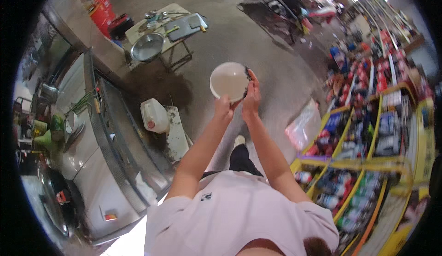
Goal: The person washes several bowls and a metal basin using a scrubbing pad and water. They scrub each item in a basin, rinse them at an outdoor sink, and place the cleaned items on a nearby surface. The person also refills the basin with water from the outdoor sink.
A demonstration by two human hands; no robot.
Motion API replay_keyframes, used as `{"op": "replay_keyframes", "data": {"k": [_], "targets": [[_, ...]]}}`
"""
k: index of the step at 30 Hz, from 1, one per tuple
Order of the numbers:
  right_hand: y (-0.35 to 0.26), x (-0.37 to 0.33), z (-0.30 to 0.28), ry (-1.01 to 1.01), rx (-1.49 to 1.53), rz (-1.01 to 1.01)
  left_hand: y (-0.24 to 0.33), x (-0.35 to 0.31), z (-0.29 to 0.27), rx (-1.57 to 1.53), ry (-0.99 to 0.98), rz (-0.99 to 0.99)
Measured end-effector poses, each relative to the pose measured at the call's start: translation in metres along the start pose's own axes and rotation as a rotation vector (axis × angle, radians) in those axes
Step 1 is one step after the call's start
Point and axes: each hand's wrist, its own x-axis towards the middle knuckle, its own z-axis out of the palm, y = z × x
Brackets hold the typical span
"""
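Observation:
A round white bowl (pixel 229 79) with a dark pattern on its outer right side is held out in front of me, over the floor. Its inside looks pale and slightly beige; whether it holds liquid I cannot tell. My left hand (pixel 224 107) grips the near edge, its fingers closed on the rim. Around the right side, my right hand (pixel 251 96) is wrapped with its fingers against the patterned wall. Both forearms reach forward together, and the undersides of the fingers are partly hidden.
Ahead left, a small table (pixel 177 10) carries a metal basin (pixel 147 47) and a grey board (pixel 186 27). A white plastic jug (pixel 154 116) stands near a counter (pixel 94 168) on the left. Shelves of bottles (pixel 363 196) line the right, beside a plastic bag (pixel 304 125).

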Motion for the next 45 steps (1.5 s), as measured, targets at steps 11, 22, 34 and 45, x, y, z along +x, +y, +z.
{"op": "replay_keyframes", "data": {"k": [11, 22, 34, 45], "targets": [[0.116, 0.165, 0.139, -0.298, 0.124, 0.405, 0.118, 0.207, -0.023, -0.293, 0.448, 0.211], [0.210, 0.344, 0.315, -0.328, 0.170, 0.725, 0.290, 0.378, -0.020, 0.291, 0.750, 0.614], [0.401, 0.484, 0.470, -0.918, -0.348, 1.294, 0.403, 0.480, -0.147, 1.346, 0.835, 0.612], [0.619, 0.496, 0.522, -1.309, -0.921, 0.788, 0.379, 0.567, -0.274, 0.753, 1.086, 0.208]]}}
